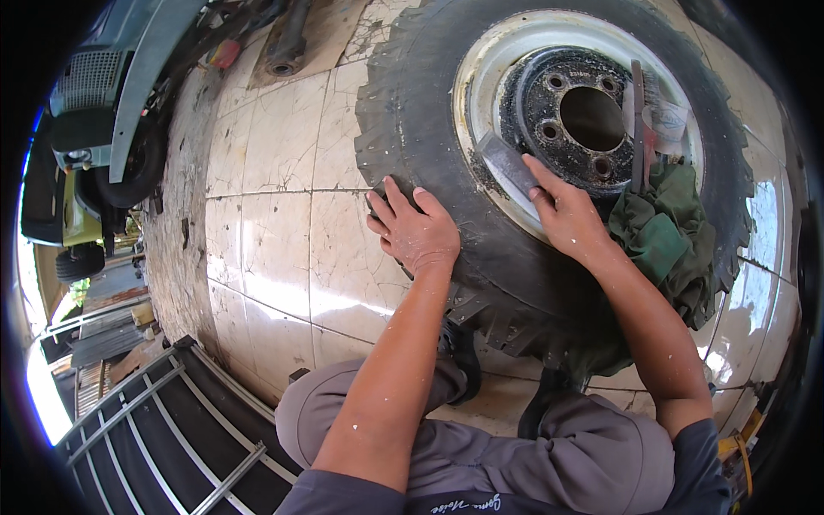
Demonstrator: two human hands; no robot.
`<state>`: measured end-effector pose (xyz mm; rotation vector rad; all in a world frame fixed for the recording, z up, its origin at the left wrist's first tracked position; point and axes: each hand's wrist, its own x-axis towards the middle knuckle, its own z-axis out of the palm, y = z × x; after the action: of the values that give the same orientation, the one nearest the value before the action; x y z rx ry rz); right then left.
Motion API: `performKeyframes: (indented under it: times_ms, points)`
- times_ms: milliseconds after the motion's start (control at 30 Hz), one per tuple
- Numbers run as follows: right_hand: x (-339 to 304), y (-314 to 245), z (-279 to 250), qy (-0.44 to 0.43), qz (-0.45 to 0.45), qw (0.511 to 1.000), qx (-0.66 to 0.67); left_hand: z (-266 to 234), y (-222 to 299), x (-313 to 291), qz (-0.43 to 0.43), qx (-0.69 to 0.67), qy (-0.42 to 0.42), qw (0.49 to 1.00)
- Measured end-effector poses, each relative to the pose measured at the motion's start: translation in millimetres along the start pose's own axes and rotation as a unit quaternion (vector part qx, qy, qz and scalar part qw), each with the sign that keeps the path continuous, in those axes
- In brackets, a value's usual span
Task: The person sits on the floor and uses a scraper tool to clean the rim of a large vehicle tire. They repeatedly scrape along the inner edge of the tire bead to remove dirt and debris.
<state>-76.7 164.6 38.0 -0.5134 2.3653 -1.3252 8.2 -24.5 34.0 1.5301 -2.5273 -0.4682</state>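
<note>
A large wheel lies flat before me, its chunky black tyre (pixel 421 112) around a worn off-white rim (pixel 475 94) with a black centre disc (pixel 536 94). My right hand (pixel 566 215) grips a flat grey block (pixel 508 167), like a sanding block, against the rim's near-left part. The block's underside is hidden. On the tyre's left tread edge rests my left hand (pixel 421 227), fingers spread and holding nothing. A crumpled dark green cloth (pixel 665 227) lies over the right side of the wheel. Above it, a narrow wire brush (pixel 638 129) lies across the rim beside a small whitish packet (pixel 669 124).
Cracked cream floor tiles (pixel 275 163) surround the wheel. A metal-barred black panel (pixel 172 429) stands at lower left. A vehicle (pixel 94 112) is at upper left, and a dark metal shaft part (pixel 290 43) lies at the top. My knees are close to the tyre's near edge.
</note>
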Motion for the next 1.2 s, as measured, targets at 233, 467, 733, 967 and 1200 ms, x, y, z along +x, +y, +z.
performKeyframes:
  times_ms: [233, 467, 733, 967, 1200]
  points:
    - [3, 15, 4, -0.035, -0.020, 0.998, 0.043, -3, 0, 0, 0.000, -0.010, -0.009, 1.000]
    - [6, 13, -1, -0.039, -0.046, 0.998, 0.030, -4, 1, 0, -0.004, -0.015, -0.016, 1.000]
    - [7, 8, -10, -0.066, -0.030, 0.997, 0.025, 1, 0, 1, 0.008, 0.000, 0.021, 1.000]
    - [7, 11, -6, -0.052, -0.045, 0.997, 0.045, 1, -1, 1, 0.008, 0.000, 0.024, 1.000]
    - [8, 9, -7, -0.058, -0.041, 0.997, 0.040, 1, -1, 1, 0.006, 0.000, 0.017, 1.000]
